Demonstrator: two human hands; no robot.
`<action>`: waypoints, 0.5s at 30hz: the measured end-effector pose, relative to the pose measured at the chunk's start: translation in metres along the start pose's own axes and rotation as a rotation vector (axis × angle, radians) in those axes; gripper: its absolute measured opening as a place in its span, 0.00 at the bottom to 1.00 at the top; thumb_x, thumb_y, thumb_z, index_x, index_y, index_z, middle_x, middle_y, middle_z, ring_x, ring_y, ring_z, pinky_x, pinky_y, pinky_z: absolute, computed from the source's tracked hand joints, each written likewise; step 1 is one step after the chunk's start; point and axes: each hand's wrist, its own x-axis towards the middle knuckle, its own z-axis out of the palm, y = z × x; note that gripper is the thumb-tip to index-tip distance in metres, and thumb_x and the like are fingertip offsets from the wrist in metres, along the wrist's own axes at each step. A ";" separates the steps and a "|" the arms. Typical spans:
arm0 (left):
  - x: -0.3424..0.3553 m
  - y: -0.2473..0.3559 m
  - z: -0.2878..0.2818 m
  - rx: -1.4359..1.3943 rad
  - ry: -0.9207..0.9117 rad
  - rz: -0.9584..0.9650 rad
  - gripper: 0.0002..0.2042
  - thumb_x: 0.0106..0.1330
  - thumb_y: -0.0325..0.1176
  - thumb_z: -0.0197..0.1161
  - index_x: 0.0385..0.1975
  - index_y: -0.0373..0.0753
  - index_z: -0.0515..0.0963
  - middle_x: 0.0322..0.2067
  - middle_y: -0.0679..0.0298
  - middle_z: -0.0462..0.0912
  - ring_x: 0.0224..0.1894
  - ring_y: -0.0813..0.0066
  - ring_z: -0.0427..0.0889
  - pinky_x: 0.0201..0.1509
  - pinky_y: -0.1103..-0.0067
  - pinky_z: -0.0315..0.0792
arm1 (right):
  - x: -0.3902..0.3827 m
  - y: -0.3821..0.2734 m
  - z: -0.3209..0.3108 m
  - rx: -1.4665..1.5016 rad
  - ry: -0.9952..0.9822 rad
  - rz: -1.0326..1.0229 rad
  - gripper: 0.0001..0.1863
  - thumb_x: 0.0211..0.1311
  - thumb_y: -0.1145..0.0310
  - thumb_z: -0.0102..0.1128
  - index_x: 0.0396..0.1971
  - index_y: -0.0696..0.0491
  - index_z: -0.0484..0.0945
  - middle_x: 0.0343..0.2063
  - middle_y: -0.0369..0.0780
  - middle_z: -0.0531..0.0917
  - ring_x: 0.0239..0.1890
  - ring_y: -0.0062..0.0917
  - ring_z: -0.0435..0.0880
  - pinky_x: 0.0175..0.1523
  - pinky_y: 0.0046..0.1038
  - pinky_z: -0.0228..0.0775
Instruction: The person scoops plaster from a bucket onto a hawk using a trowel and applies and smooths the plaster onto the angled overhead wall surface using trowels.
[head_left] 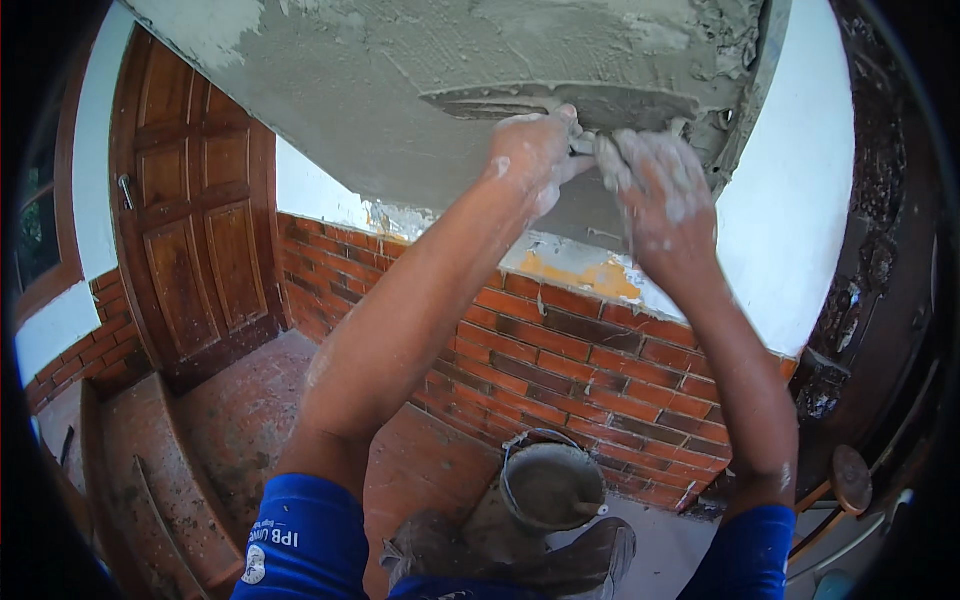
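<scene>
Both my arms reach up to a wall coated in wet grey plaster [340, 110]. A long, flat plastering trowel [640, 103] lies with its blade against the plaster, close to the wall's right corner. My left hand [530, 160] is closed at the middle of the trowel, by its handle. My right hand [668, 185] is curled round the handle's right side, its fingers slightly blurred. Grey plaster smears cover both hands. The handle itself is mostly hidden by the fingers.
Below the plaster runs a red brick wall facing [560, 350]. A black bucket [550, 485] with a tool in it stands on the floor by my legs. Steps [165, 480] and a wooden door [200, 200] are at left; a wooden stool [850, 480] is at lower right.
</scene>
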 end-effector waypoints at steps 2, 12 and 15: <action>0.006 0.011 0.000 -0.074 -0.036 -0.003 0.16 0.67 0.27 0.50 0.48 0.21 0.59 0.49 0.49 0.63 0.44 0.58 0.75 0.51 0.66 0.79 | 0.019 0.020 0.001 -0.007 -0.061 -0.045 0.21 0.47 0.74 0.55 0.46 0.54 0.75 0.40 0.42 0.76 0.45 0.34 0.75 0.56 0.36 0.63; 0.018 0.078 0.019 -0.063 -0.159 0.194 0.15 0.66 0.25 0.49 0.49 0.23 0.61 0.49 0.45 0.65 0.47 0.57 0.74 0.46 0.72 0.82 | 0.085 0.056 -0.018 -0.098 -0.091 -0.161 0.24 0.52 0.71 0.57 0.53 0.49 0.70 0.44 0.43 0.77 0.51 0.36 0.73 0.61 0.38 0.58; 0.002 0.105 0.032 0.044 -0.102 0.241 0.07 0.67 0.26 0.49 0.40 0.28 0.68 0.39 0.52 0.73 0.41 0.66 0.78 0.47 0.73 0.81 | 0.113 0.064 -0.029 -0.069 -0.035 -0.170 0.20 0.56 0.69 0.55 0.51 0.50 0.71 0.44 0.45 0.77 0.50 0.34 0.75 0.60 0.36 0.59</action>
